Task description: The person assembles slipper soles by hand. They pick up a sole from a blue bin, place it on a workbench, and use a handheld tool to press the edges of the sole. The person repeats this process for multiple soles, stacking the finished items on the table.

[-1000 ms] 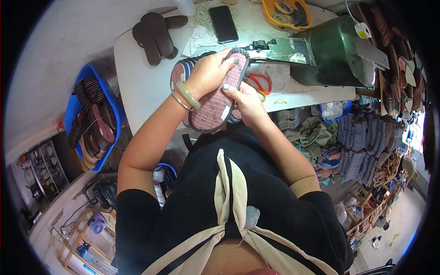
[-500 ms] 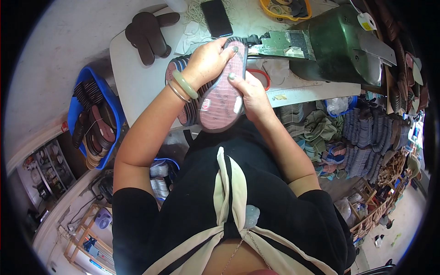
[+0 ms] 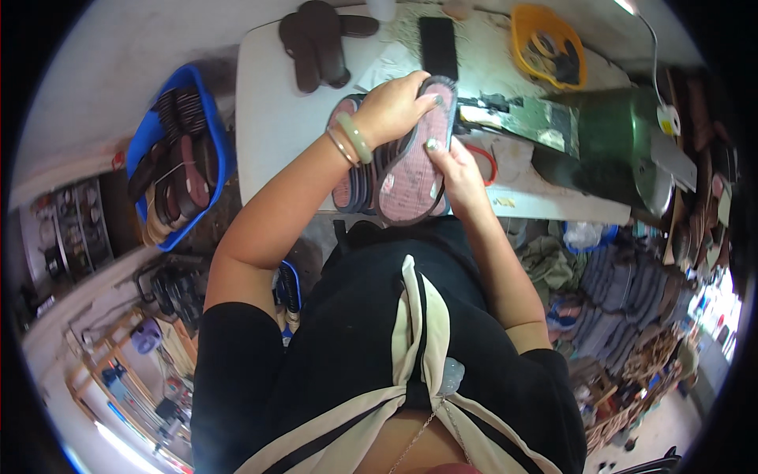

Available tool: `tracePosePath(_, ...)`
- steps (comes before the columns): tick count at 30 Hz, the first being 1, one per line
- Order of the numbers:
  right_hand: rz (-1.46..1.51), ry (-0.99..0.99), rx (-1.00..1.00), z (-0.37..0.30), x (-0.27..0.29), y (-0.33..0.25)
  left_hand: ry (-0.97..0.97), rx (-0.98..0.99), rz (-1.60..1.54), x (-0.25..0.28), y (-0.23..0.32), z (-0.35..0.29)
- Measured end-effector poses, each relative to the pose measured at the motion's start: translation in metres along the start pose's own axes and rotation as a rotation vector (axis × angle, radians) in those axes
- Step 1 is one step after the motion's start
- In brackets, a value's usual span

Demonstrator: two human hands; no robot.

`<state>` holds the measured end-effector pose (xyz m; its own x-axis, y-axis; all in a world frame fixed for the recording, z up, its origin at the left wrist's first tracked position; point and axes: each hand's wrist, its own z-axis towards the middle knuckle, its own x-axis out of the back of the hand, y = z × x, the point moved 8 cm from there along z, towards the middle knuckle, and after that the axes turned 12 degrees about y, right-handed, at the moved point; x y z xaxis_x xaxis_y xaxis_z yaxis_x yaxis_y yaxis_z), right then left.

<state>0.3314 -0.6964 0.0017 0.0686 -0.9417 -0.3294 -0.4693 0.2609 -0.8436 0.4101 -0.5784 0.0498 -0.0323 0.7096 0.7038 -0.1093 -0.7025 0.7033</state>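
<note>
A pink insole [image 3: 412, 178] with a dark edge is held between my two hands at the front of the table, its narrow end pointing away from me. My left hand [image 3: 392, 112] grips the far end, thumb lying on the pink face. On the right edge, about midway along, my right hand [image 3: 462, 175] pinches it with the thumb on top; the fingers beneath are hidden. Just left of and partly behind it stand stacked insoles [image 3: 353, 194] with pink tops and dark sides. The green sewing machine [image 3: 604, 142] reaches in from the right, its narrow end close to the insole's tip.
On the white table [image 3: 272, 158] lie dark brown soles [image 3: 320, 47], a black phone [image 3: 438, 46], loose thread and a red-handled tool [image 3: 491, 166]. A yellow basket [image 3: 583, 67] stands at the back right. A blue bin [image 3: 221, 130] of soles is at left; stacked pieces [image 3: 620, 276] fill the right.
The view has swung, so the table and machine sit farther right in the picture. Both hands keep their hold on the insole, with little change in grip.
</note>
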Motion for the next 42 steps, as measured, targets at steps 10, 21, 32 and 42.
tracePosePath(10,-0.839,-0.193,0.766,-0.027,-0.110,-0.050,-0.615,0.519,-1.109,0.091,-0.071,-0.139)
tracePosePath(21,-0.945,-0.189,1.147,-0.020,-0.129,-0.025,0.276,0.653,-1.140,0.086,-0.141,-0.119)
tracePosePath(32,-0.965,-0.146,0.692,-0.015,-0.046,0.043,0.178,0.660,0.021,0.009,-0.218,-0.137)
tracePosePath(42,-0.953,0.050,0.324,0.035,-0.062,0.098,0.370,0.686,-0.561,-0.018,-0.172,-0.172)
